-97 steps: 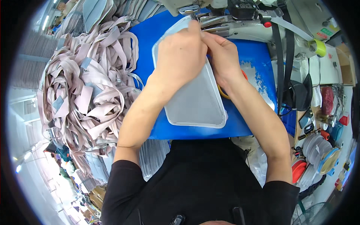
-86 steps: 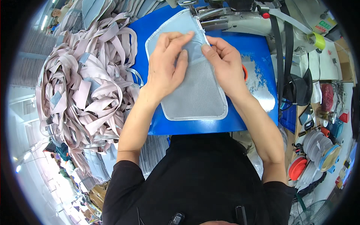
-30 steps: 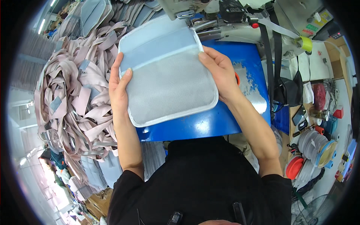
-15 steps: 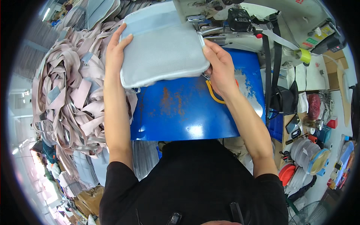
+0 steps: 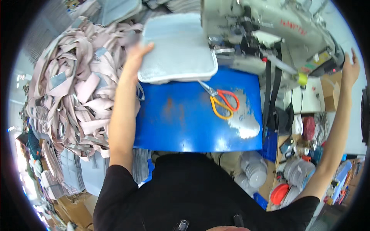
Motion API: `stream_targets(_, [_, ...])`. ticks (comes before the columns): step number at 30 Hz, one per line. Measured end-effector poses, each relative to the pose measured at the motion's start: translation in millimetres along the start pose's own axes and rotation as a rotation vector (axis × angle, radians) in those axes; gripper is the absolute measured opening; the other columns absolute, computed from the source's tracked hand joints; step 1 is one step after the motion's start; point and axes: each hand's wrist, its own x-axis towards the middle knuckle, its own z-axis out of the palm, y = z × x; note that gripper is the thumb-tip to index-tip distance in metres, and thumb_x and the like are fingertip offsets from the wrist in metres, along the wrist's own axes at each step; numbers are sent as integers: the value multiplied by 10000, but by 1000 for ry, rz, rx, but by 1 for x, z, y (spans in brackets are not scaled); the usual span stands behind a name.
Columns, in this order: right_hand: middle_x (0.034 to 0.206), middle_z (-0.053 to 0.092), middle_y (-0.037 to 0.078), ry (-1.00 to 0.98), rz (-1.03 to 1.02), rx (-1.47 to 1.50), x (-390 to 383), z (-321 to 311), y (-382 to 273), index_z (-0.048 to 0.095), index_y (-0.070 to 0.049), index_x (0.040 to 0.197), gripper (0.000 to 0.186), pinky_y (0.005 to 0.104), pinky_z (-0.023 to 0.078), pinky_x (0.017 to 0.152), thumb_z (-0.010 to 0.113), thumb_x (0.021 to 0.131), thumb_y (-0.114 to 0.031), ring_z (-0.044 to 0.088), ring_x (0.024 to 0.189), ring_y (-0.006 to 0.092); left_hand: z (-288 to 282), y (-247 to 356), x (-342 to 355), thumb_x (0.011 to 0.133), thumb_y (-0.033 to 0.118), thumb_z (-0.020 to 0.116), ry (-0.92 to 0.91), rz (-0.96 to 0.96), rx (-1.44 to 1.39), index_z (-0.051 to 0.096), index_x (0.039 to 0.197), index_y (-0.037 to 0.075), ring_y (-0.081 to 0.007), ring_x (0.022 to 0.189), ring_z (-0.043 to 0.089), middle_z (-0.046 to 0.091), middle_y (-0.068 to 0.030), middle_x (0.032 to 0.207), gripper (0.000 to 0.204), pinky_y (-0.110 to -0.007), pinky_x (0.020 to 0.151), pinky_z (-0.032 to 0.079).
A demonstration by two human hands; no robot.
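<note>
A light grey-blue mesh fabric panel (image 5: 177,50) with rounded corners and a white bound edge lies at the sewing machine (image 5: 246,29), its right side near the machine's needle area. My left hand (image 5: 135,57) grips the panel's left edge, thumb on top; its other fingers are blurred. Away at the far right, my right hand (image 5: 350,71) is raised beside the machine's right end, fingers apart and nothing in them. Scissors (image 5: 221,102) with one orange and one yellow handle rest on the blue work surface (image 5: 177,131), just below the panel.
A big heap of pinkish-grey fabric strips (image 5: 81,96) crowds the left side. Stacked grey panels (image 5: 92,173) sit below it. Black straps (image 5: 271,92) hang from the machine. At right, clear plastic tubs (image 5: 254,171) and a red lid (image 5: 279,193) stand among assorted small items.
My right hand has let go of the panel and swung out to the far right. The scissors, partly hidden before, now show fully. My left hand has slid lower along the panel's left edge.
</note>
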Motion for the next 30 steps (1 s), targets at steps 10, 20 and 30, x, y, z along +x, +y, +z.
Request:
stream_targets(10, [1335,656,123,-257,678,782,-18,37,76,617,44,1368,608,354,420,1088,525,1073,-480,606,1207,208,-22,-49,-27,892,72,758,173,137,193,565,1384,3,-205,1061,683,696,-120,1238,533,-358,949,550])
stream_targets(20, [1355,617,174,169,302,158,-159,14,-14,569,83,1344,440,380,429,1109,526,1099,-279,575,1277,277,-85,-132,-69,869,122,773,388,145,367,603,1358,-7,-214,1065,692,712,-124,1224,534,-349,946,543])
stream_targets(30, [941,696,209,-1487,2,378,-326,25,-267,451,63,1479,833,409,567,770,831,756,-104,702,845,368,-59,-105,-74,895,144,766,354,-53,117,636,1314,4,-216,997,708,729,-122,1168,461,-350,879,561])
